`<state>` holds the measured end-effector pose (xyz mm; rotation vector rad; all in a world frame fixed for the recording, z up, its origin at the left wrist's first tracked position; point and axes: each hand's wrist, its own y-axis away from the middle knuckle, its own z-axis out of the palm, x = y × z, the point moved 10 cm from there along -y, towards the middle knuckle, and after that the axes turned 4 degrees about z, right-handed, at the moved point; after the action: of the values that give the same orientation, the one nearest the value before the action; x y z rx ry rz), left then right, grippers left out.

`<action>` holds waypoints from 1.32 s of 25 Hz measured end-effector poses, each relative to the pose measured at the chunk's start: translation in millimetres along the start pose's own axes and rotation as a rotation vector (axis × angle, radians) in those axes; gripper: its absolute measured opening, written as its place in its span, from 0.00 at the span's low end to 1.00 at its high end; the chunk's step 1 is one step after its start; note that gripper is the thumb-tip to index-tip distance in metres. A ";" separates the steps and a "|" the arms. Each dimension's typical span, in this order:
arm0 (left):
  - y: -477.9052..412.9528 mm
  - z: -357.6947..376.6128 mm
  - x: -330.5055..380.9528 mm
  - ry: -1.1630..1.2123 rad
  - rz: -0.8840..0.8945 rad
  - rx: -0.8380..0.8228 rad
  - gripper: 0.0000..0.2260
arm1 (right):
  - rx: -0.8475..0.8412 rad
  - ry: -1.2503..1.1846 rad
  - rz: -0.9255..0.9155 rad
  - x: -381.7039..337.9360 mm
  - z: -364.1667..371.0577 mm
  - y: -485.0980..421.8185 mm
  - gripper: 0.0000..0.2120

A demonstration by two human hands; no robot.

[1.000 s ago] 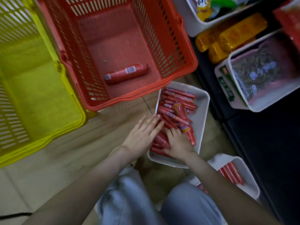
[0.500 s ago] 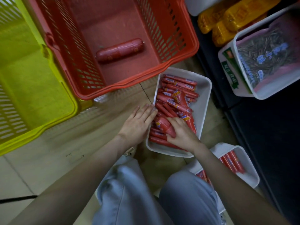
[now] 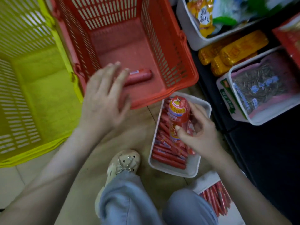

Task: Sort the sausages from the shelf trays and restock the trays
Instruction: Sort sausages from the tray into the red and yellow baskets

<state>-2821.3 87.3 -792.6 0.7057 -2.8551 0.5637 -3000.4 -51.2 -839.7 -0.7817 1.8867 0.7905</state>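
One thick sausage [image 3: 177, 114] is pinched in the right hand [image 3: 199, 137], thumb on its near side and curled fingers behind it, just above the white tray [image 3: 193, 169] of thin sausages [image 3: 168, 158]. Its long axis runs roughly twelve to six, crimped end at twelve. The red basket [image 3: 191, 75] lies at about eleven o'clock from that hand, its near rim just beside the tray's far end. Another thick sausage [image 3: 141, 76] lies on the basket floor, long axis close to nine-to-three. The left hand [image 3: 103, 98], blurred, fingers spread and holding nothing, hovers over the basket's near rim, so it is the nearer hand, yet the right one has the load. The drop probably goes toward eleven, over that rim. The yellow basket [image 3: 40, 88] sits at nine o'clock, further off.
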 end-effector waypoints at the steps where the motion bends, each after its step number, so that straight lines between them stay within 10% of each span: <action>1: -1.8 4.7 -25.5 -0.085 -0.076 -0.058 0.25 | -0.019 0.015 -0.093 -32.4 2.7 -11.3 0.29; 8: 4.8 50.9 -123.4 -0.168 -0.312 -0.308 0.35 | -0.192 0.332 -0.568 -142.4 88.7 -122.0 0.31; 18: 13.6 67.0 -130.7 -0.033 -0.360 -0.257 0.34 | -0.856 1.072 -0.235 39.7 241.5 -187.2 0.33; 21: 13.5 64.6 -124.0 -0.103 -0.390 -0.275 0.31 | -0.660 1.118 -0.231 7.4 203.2 -192.3 0.30; 24: 13.9 54.6 -83.8 -0.154 -0.385 -0.170 0.24 | -0.111 0.736 -0.447 -50.1 104.7 -148.5 0.20; 27: 17.1 70.8 0.1 -0.015 -0.227 -0.139 0.22 | 0.340 0.572 -0.262 -7.3 1.6 -71.3 0.15; 33: 32.5 110.8 72.9 -0.142 -0.044 -0.208 0.32 | 0.204 0.583 0.435 183.1 -12.8 6.8 0.19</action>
<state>-2906.5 40.0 -888.2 0.7987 -2.9602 0.2136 -3081.5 -92.4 -999.3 -0.5061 2.6736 0.6503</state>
